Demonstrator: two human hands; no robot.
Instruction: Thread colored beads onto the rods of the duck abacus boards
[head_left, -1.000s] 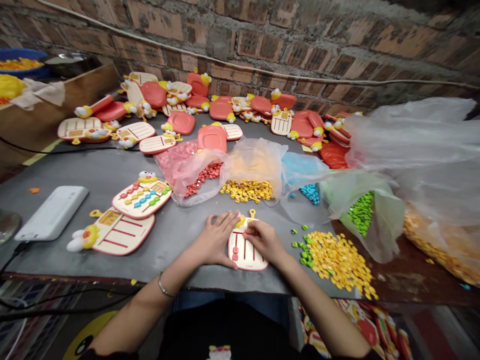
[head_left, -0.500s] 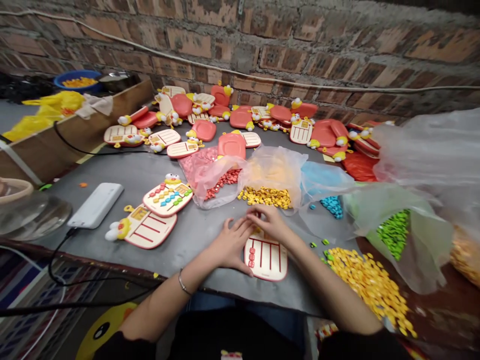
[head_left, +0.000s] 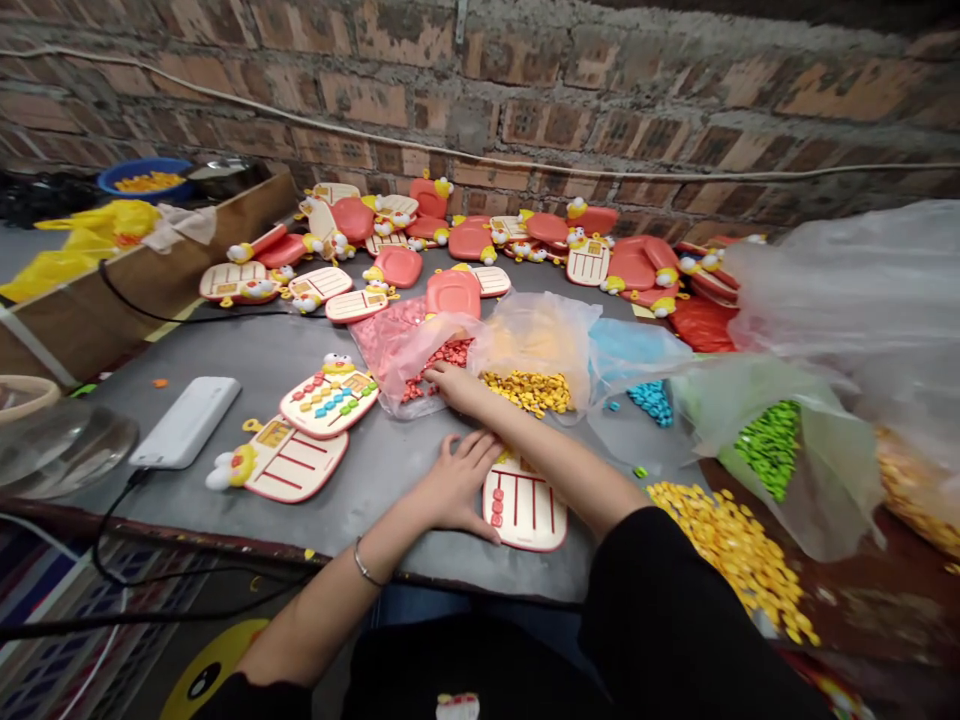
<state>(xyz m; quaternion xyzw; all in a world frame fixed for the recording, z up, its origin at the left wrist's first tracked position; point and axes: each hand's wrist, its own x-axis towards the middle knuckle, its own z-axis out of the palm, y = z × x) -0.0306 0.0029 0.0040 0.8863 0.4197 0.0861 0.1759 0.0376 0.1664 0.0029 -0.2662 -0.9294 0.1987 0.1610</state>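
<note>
My left hand (head_left: 459, 487) grips the left edge of a cream toy board (head_left: 531, 512) with a red rim, thumb low and fingers near its top. Several small red pieces (head_left: 497, 508) sit in the board's leftmost slot; the other visible slots hold none. My right forearm crosses over the board's top and hides part of it. My right hand (head_left: 452, 388) is at the small red beads (head_left: 451, 353) spilling from a pink-tinted bag (head_left: 390, 335). Its fingers are bent close together, and their tips are too small to show what they hold.
Yellow beads (head_left: 536, 392), blue beads (head_left: 651, 403) and green beads (head_left: 769, 450) spill from bags to the right. Loose yellow pieces (head_left: 735, 550) lie near the front. A filled board (head_left: 330, 400) overlaps another board (head_left: 296, 465) beside a white power bank (head_left: 186, 422). More boards line the brick wall.
My right hand has moved from the top of the board, beside my left fingers, forward and left to the red beads. My left hand stays at the board's left edge.
</note>
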